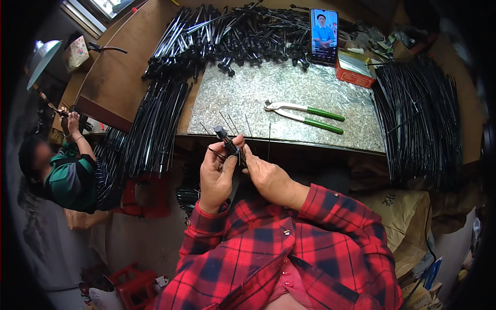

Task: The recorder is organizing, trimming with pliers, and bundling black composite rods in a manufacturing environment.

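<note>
In front of my chest, both hands hold what looks like an umbrella frame point(226, 138), with a black cylindrical end pointing up and away from me. My left hand point(216, 178) is wrapped round it, thumb pressed on its near side. The fingers of my right hand point(269, 178) are closed against its right side and lower part; what exactly they pinch is hidden. Several thin dark ribs point(232, 123) fan out beyond my hands towards the table edge. Pincers with green handles point(310, 116) lie on the speckled tabletop point(243, 93) ahead of my right hand.
Piled umbrella frames point(227, 41) cover the table's back. Bundles of black ribs lie left point(157, 121) and right point(418, 119). A phone point(324, 39) stands behind a red box point(355, 70). A co-worker point(67, 170) sits at left near a lamp point(44, 59). A brown sack point(395, 217) is at right.
</note>
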